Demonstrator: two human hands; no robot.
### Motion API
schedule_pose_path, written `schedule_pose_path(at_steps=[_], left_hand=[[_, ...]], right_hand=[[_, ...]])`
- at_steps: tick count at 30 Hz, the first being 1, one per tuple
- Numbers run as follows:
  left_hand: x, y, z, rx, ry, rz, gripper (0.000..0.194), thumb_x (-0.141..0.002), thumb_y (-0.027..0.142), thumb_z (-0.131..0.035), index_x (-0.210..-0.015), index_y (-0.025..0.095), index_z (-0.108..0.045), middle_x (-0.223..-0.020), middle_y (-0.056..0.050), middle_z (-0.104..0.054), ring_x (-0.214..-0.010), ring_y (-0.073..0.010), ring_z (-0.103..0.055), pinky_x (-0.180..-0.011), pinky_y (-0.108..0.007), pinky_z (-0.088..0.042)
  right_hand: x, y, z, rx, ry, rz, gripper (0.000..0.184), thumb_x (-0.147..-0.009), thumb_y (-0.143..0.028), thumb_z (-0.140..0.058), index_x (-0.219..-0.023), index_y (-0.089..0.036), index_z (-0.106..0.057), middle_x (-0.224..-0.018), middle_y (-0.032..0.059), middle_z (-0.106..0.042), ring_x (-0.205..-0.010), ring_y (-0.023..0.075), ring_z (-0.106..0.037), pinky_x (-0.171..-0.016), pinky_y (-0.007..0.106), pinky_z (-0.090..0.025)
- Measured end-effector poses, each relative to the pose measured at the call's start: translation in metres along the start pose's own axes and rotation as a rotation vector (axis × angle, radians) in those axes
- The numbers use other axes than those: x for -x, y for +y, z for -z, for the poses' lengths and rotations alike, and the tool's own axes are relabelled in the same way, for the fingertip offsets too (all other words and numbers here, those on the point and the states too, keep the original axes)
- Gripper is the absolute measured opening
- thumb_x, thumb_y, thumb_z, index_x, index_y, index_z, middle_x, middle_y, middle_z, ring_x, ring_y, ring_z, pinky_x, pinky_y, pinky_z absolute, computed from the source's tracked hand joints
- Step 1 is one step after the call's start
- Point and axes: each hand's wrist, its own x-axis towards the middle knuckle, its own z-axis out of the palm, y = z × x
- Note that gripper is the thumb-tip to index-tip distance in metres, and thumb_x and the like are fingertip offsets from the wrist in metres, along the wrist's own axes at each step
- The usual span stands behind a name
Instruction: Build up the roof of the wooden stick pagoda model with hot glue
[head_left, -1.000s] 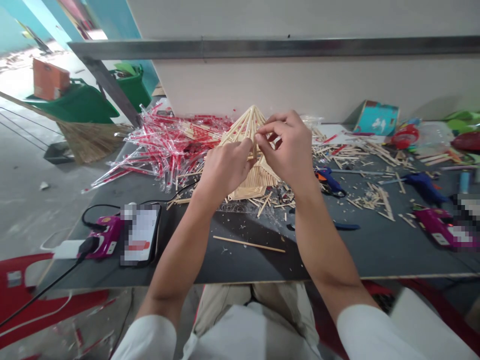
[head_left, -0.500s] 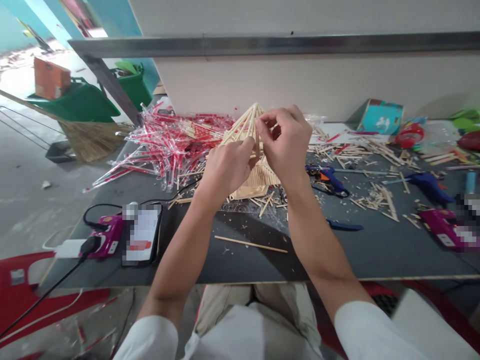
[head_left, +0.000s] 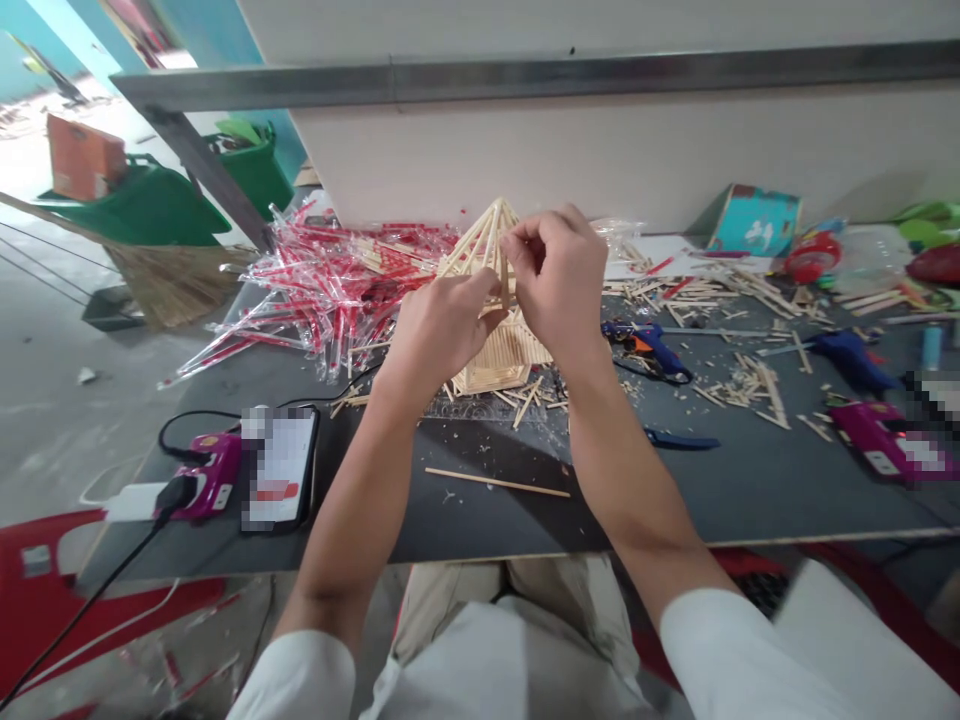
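Note:
A small model house (head_left: 491, 368) built of thin wooden sticks stands on the dark table, its open roof frame (head_left: 474, 240) rising to a point. My left hand (head_left: 441, 325) is closed at the near side of the roof, thumb and forefinger against the sticks. Close beside it, my right hand (head_left: 561, 275) pinches with thumb and forefinger at the right side of the roof, by an upright wooden stick (head_left: 504, 285). My hands cover much of the model's middle. One loose stick (head_left: 499, 482) lies in front of me.
Red-and-clear plastic wrappers (head_left: 330, 280) pile up at left. A phone (head_left: 281, 470) and purple power strip (head_left: 214, 475) lie nearer. Blue glue guns (head_left: 652, 350) and scattered stick pieces (head_left: 757, 390) lie at right, with a blue strap-like object (head_left: 682, 440) closer. A metal rail (head_left: 525, 75) runs behind.
The whole view has shifted slightly. Both hands stay at the roof, with the right hand's pinch a little closer to the roof sticks. The loose stick in front has not been moved.

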Motion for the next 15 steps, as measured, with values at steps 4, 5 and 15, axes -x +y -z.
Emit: schedule_pose_path(at_steps=[4,5,15], left_hand=[[-0.001,-0.003,-0.003,0.005,0.014,-0.005,0.025,-0.097,0.032,-0.061,-0.116,0.020,-0.071,-0.084,-0.005,-0.073,-0.074,-0.0191,-0.066,-0.068,-0.031,-0.046],[-0.001,-0.003,-0.002,0.008,0.011,-0.004,0.025,-0.097,0.033,-0.060,-0.116,0.020,-0.070,-0.085,-0.005,-0.074,-0.073,-0.0188,-0.065,-0.069,-0.031,-0.046],[-0.001,-0.007,0.003,0.089,-0.011,-0.020,0.024,-0.097,0.037,-0.063,-0.114,0.022,-0.072,-0.080,-0.002,-0.073,-0.073,-0.0167,-0.064,-0.074,-0.030,-0.046]], right_hand=[[0.000,0.004,0.007,0.030,-0.087,0.060,0.028,-0.106,-0.042,-0.049,-0.100,-0.022,-0.067,-0.108,0.0122,-0.065,-0.101,0.0282,-0.064,-0.097,0.051,-0.055],[0.000,0.006,0.011,0.041,-0.111,0.078,0.026,-0.106,-0.041,-0.050,-0.100,-0.022,-0.067,-0.107,0.0119,-0.065,-0.099,0.0278,-0.064,-0.094,0.049,-0.055],[0.008,0.023,0.091,0.101,-0.225,0.066,0.035,-0.106,-0.054,-0.048,-0.089,-0.027,-0.062,-0.065,0.0020,-0.059,-0.064,0.0198,-0.059,-0.069,0.037,-0.051]])
